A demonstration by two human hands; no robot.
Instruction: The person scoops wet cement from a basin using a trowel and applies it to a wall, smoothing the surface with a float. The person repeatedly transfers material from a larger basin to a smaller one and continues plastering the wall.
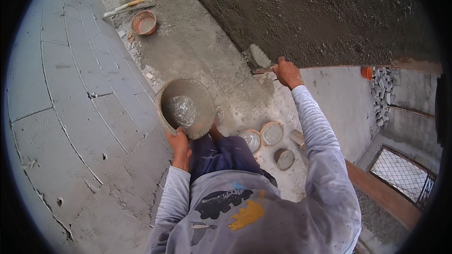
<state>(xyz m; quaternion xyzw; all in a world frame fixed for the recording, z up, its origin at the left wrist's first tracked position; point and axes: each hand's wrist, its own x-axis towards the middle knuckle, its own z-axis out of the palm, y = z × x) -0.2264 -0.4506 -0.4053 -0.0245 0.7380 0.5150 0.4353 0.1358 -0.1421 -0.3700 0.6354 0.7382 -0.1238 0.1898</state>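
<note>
My left hand grips the near rim of a mortar-crusted bucket, tilted so that its inside shows; a pale wet patch lies on its bottom. Out to the right, my right hand is closed round the handle of a trowel. The trowel's blade, coated in grey mortar, is at the lower edge of the rough, dark mortar-covered wall. Whether the blade touches the wall I cannot tell.
Several mortar-filled buckets stand on the floor right of my legs. An orange bucket and a long-handled tool lie farther off. A grey block wall runs along the left. A wooden plank and stacked blocks are at the right.
</note>
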